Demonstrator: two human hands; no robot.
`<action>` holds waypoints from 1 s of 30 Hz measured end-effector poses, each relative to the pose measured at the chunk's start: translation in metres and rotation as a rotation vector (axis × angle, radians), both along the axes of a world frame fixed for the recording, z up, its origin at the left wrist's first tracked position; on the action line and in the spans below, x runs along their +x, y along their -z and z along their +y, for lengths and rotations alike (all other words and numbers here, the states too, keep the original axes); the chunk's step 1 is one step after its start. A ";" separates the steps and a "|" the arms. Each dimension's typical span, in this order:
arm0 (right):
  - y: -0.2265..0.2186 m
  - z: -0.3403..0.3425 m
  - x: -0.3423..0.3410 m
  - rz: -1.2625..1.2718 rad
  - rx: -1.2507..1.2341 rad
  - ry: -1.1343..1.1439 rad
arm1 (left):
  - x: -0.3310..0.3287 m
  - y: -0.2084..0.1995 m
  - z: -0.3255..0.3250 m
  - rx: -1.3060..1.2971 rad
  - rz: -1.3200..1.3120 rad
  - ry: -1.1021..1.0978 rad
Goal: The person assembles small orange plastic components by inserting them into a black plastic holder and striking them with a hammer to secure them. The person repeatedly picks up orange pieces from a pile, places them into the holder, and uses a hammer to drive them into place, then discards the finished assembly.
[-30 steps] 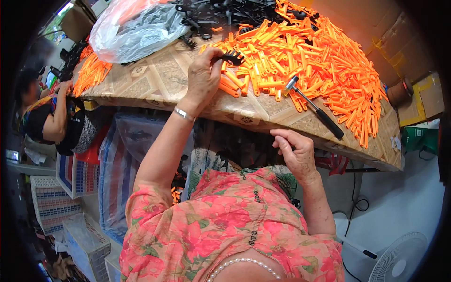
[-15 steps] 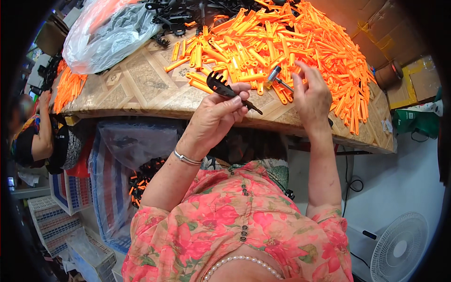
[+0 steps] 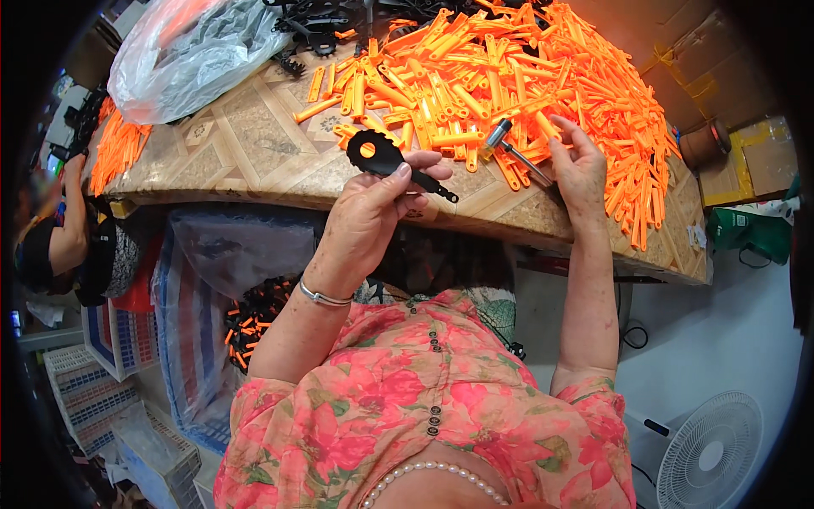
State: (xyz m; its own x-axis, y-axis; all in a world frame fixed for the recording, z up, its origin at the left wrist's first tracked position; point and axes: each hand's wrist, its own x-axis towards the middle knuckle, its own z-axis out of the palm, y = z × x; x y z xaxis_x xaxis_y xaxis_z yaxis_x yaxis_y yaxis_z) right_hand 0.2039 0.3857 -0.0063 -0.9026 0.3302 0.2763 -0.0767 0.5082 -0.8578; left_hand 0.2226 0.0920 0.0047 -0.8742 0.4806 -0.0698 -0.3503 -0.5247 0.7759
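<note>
My left hand (image 3: 381, 199) pinches a flat black plastic piece (image 3: 383, 155) by its narrow shank, above the table's near edge. Its broad round head has a toothed rim and a round hole. My right hand (image 3: 582, 174) is at the near side of a heap of orange plastic handles (image 3: 509, 81). Its thumb and forefinger close around the end of one orange handle (image 3: 548, 127). Between my hands stands a small metal fixture (image 3: 498, 134) with a shiny cylinder and a slanting rod (image 3: 527, 163).
Black plastic parts (image 3: 318, 38) and a clear plastic bag (image 3: 191, 64) lie at the back left of the patterned table (image 3: 263, 140). Below is a striped sack (image 3: 182, 339). A fan (image 3: 712, 450) stands lower right; another person's arm (image 3: 72, 225) shows far left.
My left hand has turned the black piece so its flat face and hole show, and lowered slightly. My right hand has shifted right, its fingers now at an orange handle.
</note>
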 end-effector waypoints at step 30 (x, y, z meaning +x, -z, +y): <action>-0.037 -0.084 0.122 0.146 -0.063 -0.270 | 0.048 0.013 0.025 0.100 -0.074 0.016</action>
State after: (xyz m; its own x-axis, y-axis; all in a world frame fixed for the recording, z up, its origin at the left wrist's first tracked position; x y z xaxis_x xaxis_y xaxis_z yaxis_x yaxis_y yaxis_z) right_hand 0.3263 0.3017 0.0305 -0.9123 0.1048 0.3959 -0.3260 0.3993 -0.8569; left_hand 0.2704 0.1169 -0.0081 -0.8605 0.5023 -0.0849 -0.4139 -0.5922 0.6914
